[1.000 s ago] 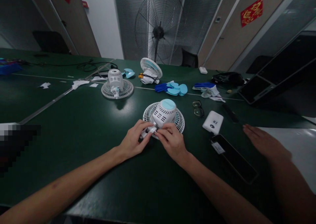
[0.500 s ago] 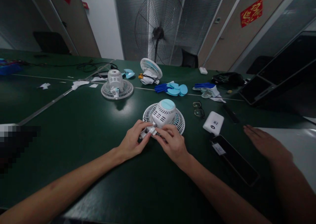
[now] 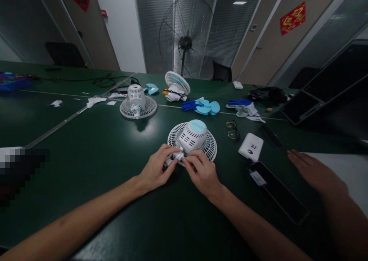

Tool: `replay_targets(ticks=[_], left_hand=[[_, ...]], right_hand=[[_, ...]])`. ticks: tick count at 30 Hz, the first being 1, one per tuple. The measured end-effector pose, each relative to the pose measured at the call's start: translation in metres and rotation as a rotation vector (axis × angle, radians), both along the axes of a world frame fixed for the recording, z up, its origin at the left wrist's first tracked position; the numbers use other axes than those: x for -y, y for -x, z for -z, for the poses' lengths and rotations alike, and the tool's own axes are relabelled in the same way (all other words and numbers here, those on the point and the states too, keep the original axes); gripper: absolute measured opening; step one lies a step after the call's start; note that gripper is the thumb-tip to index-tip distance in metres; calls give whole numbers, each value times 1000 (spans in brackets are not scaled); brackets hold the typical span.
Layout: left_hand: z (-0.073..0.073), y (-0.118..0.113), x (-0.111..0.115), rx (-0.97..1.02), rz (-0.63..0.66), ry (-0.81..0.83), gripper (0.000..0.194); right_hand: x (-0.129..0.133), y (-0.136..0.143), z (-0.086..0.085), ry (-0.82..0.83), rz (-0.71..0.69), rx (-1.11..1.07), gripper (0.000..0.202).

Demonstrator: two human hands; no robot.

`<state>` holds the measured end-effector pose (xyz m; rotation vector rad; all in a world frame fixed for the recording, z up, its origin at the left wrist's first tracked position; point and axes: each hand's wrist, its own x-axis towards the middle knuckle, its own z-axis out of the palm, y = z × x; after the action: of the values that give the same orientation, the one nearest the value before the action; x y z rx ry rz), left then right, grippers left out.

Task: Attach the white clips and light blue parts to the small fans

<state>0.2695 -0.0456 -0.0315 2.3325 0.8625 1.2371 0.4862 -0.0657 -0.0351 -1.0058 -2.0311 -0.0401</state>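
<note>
A: Log the position first.
B: The white plastic fan head with a pale-blue round cap (image 3: 191, 138) is lying grille-down on the dark green tabletop (image 3: 86, 157), straight ahead of the person.
A: Hands?
B: The left hand (image 3: 158, 167) is pinching the small white plastic joint (image 3: 179, 155) at the fan head's near side. The right hand (image 3: 202, 173) is curling its fingertips against that joint from the right; I cannot tell whether they are gripping.
A: Surroundings?
B: Rightward, dark-framed eyeglasses (image 3: 232, 130), a white rounded box with black markings (image 3: 251, 147) and a black flat slab (image 3: 280, 194) are lying nearby. Another person's hand (image 3: 317, 174) is resting farther right. Behind, leftward, a second white fan head (image 3: 136, 96) is lying grille-down.
</note>
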Motion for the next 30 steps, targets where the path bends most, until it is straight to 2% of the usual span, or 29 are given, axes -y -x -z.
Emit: replay_targets(ticks=[6, 16, 18, 22, 30], left_hand=[[0, 1, 0, -27, 14, -13, 39], [0, 0, 0, -20, -10, -22, 38], [0, -1, 0, -14, -27, -10, 38], [-1, -1, 0, 5, -37, -10, 37], [1, -1, 1, -3, -4, 18, 38]], right_hand=[[2, 2, -3, 80, -9, -10, 16], [1, 5, -1, 73, 12, -9, 13], [0, 3, 0, 41, 1, -20, 8], [-2, -3, 1, -76, -20, 10, 22], [-1, -4, -2, -221, 2, 93, 22]])
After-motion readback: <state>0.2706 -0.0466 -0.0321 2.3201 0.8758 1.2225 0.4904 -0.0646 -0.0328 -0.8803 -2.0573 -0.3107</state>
